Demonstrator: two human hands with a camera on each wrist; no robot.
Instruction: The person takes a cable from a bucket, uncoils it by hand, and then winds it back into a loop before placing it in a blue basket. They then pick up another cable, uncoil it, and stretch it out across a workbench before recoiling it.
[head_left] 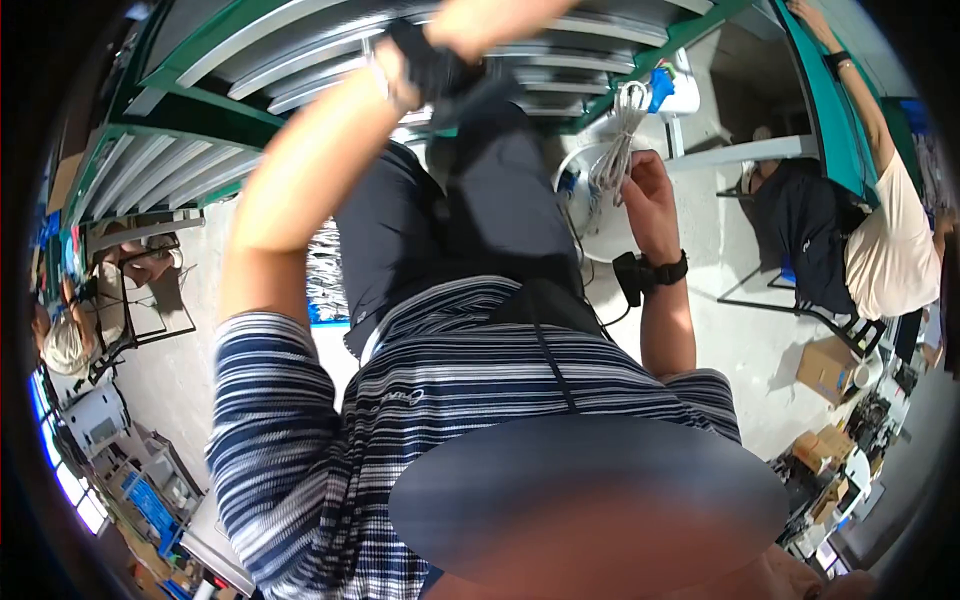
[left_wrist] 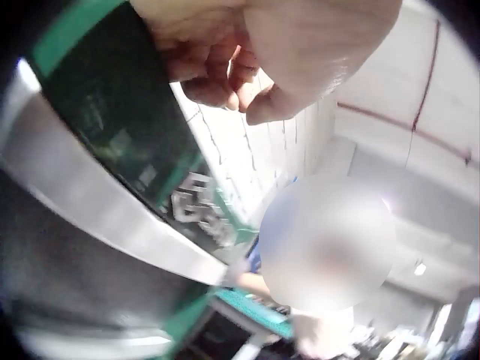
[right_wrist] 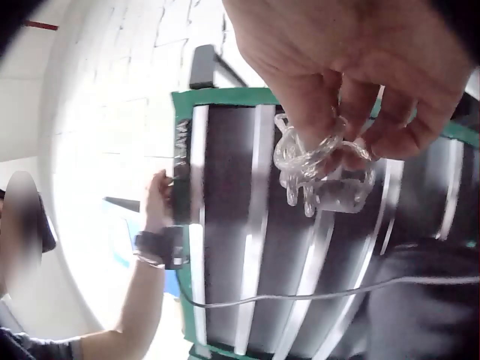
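Note:
A bundle of pale coiled cable hangs from my right hand, pinched between thumb and fingers. In the right wrist view the coil looks glossy and whitish, gathered under the fingertips in front of metal slats. Blurred in the head view, my left hand is over the green-framed slatted rack. The left wrist view shows its fingers loosely curled, holding nothing visible, beside a dark panel with green edging.
Below the cable stands a white bucket, with something blue just above it. Another person is at a green-edged bench on the right. A cardboard box sits on the floor. A thin grey wire crosses the right wrist view.

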